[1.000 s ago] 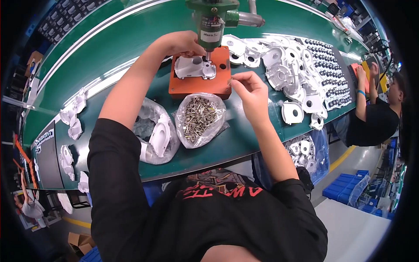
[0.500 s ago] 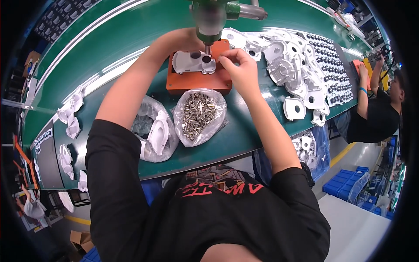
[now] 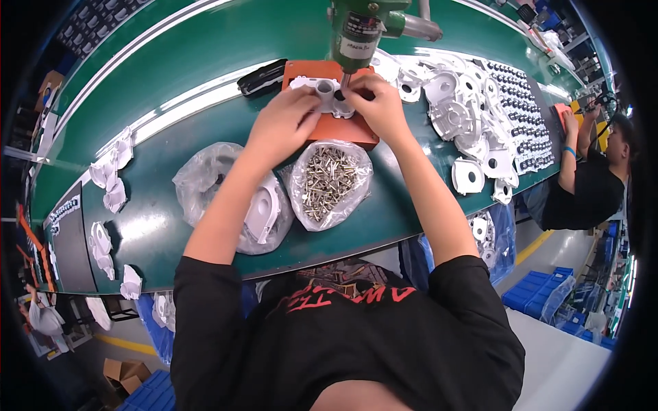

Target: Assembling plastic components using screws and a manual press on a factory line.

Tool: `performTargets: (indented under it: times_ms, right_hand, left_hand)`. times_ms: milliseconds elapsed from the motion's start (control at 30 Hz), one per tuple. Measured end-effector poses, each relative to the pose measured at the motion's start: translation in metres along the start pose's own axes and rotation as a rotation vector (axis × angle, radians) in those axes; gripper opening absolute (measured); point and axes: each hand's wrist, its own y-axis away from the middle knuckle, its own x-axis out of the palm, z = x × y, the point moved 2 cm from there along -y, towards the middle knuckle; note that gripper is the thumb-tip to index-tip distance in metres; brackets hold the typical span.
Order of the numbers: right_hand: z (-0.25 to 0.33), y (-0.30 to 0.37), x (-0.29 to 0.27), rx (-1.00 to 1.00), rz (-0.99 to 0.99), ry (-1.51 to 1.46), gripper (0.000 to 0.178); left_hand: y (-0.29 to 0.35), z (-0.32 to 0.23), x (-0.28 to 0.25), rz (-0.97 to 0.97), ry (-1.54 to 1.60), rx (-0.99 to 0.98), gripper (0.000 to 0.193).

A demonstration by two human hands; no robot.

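On an orange fixture block (image 3: 349, 130) lies a white plastic housing (image 3: 343, 107) with round openings. The bit of a green machine head (image 3: 355, 42) points down at the housing's right part. My left hand (image 3: 284, 123) grips the housing's left end with bent fingers. Beside the bit, my right hand (image 3: 377, 103) has thumb and fingers pinched together over the right end; whatever is between them is hidden. Just in front of the block sits an open clear bag of metal screws (image 3: 327, 179). Left of it, another clear bag (image 3: 264, 212) contains white plastic parts.
White plastic parts (image 3: 456, 113) are heaped on the right, beside rows of small black parts (image 3: 524, 116). A black object (image 3: 262, 78) lies left of the block. More white parts (image 3: 113, 171) lie far left. At the far right another person (image 3: 582, 164) works.
My left hand has come back from behind the machine's bit to the housing's left end. My right hand has moved in close to the bit. The black object has come into sight.
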Motion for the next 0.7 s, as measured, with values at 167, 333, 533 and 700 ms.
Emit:
performTargets:
  times_ms: [167, 333, 533, 700]
  right_hand:
    - [0.017, 0.018, -0.004, -0.208, 0.035, 0.157, 0.022]
    - [0.013, 0.023, -0.028, -0.21, 0.055, 0.309, 0.028]
    - [0.011, -0.14, -0.188, -0.069, -0.478, -0.372, 0.029]
    - [0.018, -0.24, -0.223, -0.058, -0.036, -0.483, 0.043]
  left_hand:
    - [0.005, 0.001, 0.005, -0.047, 0.03, 0.02, 0.018]
    - [0.01, 0.007, 0.001, -0.082, 0.097, 0.083, 0.017]
    - [0.003, 0.002, 0.004, -0.108, 0.121, 0.125, 0.017]
    - [0.002, 0.006, 0.001, -0.157, -0.05, 0.106, 0.02]
